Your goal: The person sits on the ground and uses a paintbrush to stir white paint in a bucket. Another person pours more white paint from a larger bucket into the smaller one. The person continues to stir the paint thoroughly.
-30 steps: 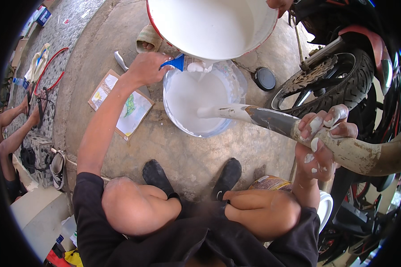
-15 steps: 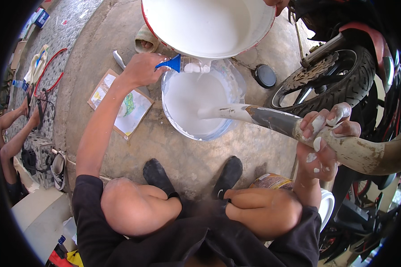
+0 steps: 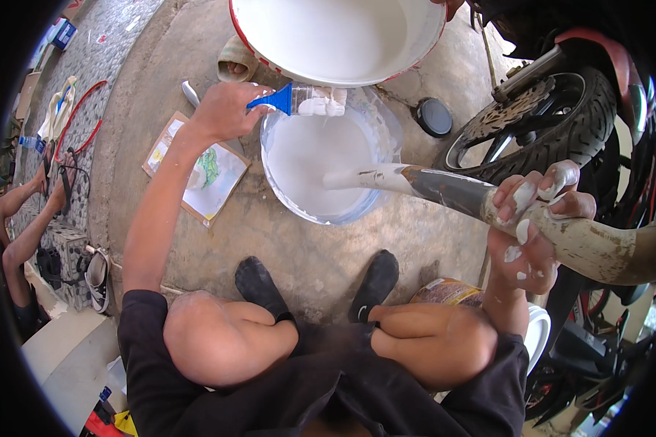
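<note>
My left hand (image 3: 229, 109) grips the blue handle of a paintbrush (image 3: 283, 100). White paint coats its head, which lies against or just below the lip of a tilted, red-rimmed white basin (image 3: 342, 77). Under the brush stands a clear-sided bucket (image 3: 271, 175) with white paint (image 3: 310, 149) inside. My paint-spotted right hand (image 3: 525, 247) is wrapped around a thick grey and white pipe (image 3: 448, 191). The pipe's far end slants down into the paint. At the top edge, another person's hand (image 3: 453, 7) is by the basin's rim.
A motorcycle wheel (image 3: 554, 124) stands at right, near a round dark lid (image 3: 434, 117). A drawing on a board (image 3: 215, 171) lies left of the bucket. My socked feet (image 3: 375, 280) rest below it. Another person's legs (image 3: 33, 226) show at far left.
The brush has shifted slightly up and left toward the basin's lip. Paint that hung below the lip now shows less. The right hand and pipe stay almost in place.
</note>
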The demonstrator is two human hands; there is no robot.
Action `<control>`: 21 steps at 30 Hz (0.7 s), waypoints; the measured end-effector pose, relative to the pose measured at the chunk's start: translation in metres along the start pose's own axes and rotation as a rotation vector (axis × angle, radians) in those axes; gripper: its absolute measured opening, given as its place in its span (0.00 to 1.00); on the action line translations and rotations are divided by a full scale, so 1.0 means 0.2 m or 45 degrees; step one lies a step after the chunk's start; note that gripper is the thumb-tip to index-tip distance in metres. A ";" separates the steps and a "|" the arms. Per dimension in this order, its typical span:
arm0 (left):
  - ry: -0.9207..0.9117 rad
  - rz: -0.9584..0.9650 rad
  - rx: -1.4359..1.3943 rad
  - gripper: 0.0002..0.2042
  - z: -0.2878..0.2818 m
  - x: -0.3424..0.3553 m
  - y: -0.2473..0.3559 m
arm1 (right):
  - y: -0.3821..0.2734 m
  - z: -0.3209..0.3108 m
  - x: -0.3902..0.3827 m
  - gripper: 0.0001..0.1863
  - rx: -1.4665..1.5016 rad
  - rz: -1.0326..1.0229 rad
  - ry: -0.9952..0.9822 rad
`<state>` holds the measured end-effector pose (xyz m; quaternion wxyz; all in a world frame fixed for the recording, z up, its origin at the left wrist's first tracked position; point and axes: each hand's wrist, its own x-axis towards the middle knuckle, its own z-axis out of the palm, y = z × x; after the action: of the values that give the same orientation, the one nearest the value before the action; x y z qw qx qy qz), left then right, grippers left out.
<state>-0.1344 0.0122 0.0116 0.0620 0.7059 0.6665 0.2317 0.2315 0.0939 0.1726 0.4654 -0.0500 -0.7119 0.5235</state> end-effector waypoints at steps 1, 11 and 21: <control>-0.018 -0.012 0.006 0.14 -0.02 0.00 0.00 | 0.01 0.00 0.00 0.20 0.013 -0.006 -0.002; -0.075 -0.117 -0.060 0.13 -0.12 0.00 0.06 | 0.01 0.00 -0.01 0.21 0.051 0.046 -0.016; 0.041 0.057 -0.038 0.12 -0.18 0.01 0.13 | 0.02 -0.01 0.00 0.19 0.024 0.016 -0.033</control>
<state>-0.1257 0.0032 0.0551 0.0568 0.7157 0.6480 0.2542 0.2318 0.0976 0.1701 0.4534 -0.0434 -0.7124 0.5338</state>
